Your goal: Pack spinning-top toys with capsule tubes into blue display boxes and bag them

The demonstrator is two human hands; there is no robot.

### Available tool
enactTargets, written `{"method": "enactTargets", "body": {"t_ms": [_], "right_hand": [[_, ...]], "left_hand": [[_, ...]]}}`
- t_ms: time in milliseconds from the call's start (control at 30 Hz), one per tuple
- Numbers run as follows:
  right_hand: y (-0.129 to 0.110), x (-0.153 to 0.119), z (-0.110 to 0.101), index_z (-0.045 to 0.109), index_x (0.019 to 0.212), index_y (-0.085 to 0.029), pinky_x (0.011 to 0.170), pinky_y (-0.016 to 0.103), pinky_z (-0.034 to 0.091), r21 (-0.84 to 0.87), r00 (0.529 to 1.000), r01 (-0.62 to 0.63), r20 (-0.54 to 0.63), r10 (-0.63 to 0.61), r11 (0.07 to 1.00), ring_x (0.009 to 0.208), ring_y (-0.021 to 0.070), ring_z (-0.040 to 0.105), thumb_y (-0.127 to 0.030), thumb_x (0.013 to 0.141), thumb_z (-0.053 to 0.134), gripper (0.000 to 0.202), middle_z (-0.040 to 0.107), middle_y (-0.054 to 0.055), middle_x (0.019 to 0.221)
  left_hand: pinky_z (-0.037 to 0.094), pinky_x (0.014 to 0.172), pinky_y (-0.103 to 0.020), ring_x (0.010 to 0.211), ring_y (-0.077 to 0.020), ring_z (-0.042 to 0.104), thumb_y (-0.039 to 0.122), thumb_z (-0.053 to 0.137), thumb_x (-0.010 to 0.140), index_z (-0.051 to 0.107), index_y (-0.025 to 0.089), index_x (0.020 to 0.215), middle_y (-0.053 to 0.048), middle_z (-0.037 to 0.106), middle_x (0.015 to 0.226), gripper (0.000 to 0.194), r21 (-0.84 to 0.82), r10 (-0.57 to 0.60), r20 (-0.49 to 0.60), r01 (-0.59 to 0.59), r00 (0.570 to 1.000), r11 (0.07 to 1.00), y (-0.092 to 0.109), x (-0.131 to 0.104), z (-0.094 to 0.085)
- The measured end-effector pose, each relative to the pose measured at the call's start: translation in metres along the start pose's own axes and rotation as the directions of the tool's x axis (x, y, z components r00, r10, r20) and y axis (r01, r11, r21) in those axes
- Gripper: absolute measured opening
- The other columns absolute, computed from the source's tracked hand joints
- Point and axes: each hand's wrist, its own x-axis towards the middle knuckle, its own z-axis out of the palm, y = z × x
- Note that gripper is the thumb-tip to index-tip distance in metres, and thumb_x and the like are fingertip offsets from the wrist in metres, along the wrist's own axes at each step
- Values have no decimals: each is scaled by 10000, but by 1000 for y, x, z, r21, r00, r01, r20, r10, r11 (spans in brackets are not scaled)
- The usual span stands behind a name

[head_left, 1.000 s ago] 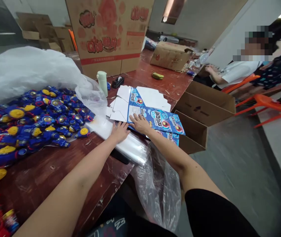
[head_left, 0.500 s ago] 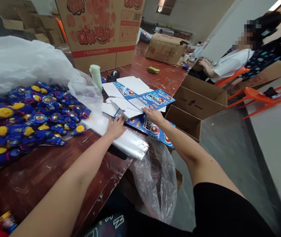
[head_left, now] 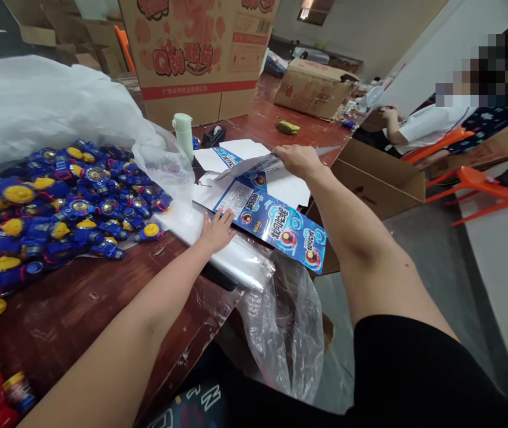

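The lifted card (head_left: 250,166) is pinched along its edge by the right hand (head_left: 299,160), fingers curled closed over it, the card showing to both sides of the grip. It slants above a flat blue printed sheet (head_left: 275,227) at the table's edge. The left hand (head_left: 217,232) lies open, gripping nothing, its fingertips at that sheet's border and its palm over clear plastic sleeves (head_left: 242,264).
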Motion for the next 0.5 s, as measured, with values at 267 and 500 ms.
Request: {"method": "enactTargets", "body": {"t_ms": [267,500], "right_hand": [[-49,-35,18,635,1283,-176,790,383,373,-26,992,50,-112,-53,998,1000,262,576,-356,1118,324,396,715,170,1181],[-100,-43,28,595,1350,-139,733,397,471,17,981,-10,-194,13,1000,1020,321,602,-292,1099,135,546,679,235,1160]], "left_hand": [[123,1291,-765,1663,-310,129,481,382,1075,294,235,1697,-32,191,1781,675,-19,2,-19,-3,1000,1000,-1,0,3],[92,1283,-783,1662,-337,112,482,413,1063,292,241,1700,-31,167,1785,691,-38,5,-34,-7,999,999,0,0,4]]}}
